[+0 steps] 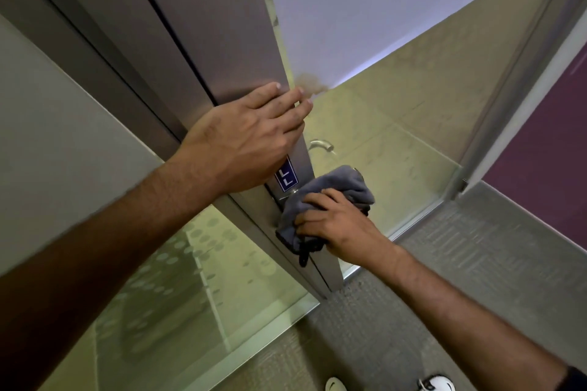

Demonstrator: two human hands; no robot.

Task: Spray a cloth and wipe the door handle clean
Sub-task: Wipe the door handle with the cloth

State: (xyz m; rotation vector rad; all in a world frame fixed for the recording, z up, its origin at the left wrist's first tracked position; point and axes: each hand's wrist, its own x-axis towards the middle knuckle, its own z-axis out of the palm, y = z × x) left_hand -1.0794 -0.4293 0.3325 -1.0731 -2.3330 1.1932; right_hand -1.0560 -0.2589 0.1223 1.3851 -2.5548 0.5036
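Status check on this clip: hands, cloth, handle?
Left hand flat on door edge, holding nothing. Right hand gripping grey cloth, pressed over near handle. Far handle bare. No obstruction; no spray bottle in view.

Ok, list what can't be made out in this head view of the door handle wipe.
- Near-side door handle: hidden under the grey cloth and right hand.
- Blue sign: upper letters covered by the left hand.
- Far-side handle: mostly behind the door edge.
- Spray bottle: not in frame.
- Shoes: cut off at the bottom edge.
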